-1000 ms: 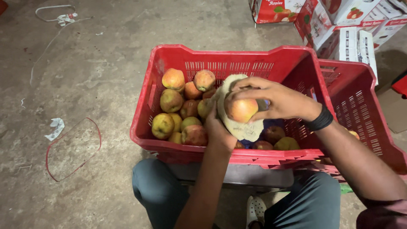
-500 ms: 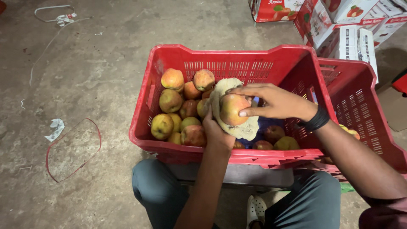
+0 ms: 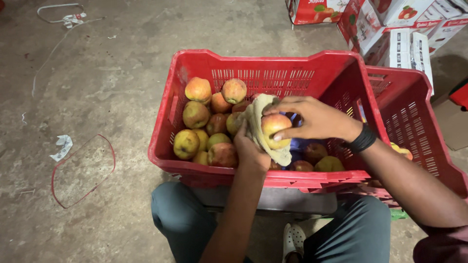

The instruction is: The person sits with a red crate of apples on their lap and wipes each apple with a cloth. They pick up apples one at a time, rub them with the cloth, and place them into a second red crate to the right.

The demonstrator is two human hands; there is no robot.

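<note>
Head view: left hand point(image 3: 251, 151) cups a pale cloth point(image 3: 261, 131) over the red crate point(image 3: 273, 73); fingers closed on it. Right hand point(image 3: 312, 119), fingers gripping one apple point(image 3: 274, 129), presses it into the cloth. Step judged: wiping the fruit. Loose apples point(image 3: 207, 126) fill the crate's left; second crate point(image 3: 414, 117) adjoins; cartons point(image 3: 390, 24) beyond; concrete floor point(image 3: 97, 73).
</note>
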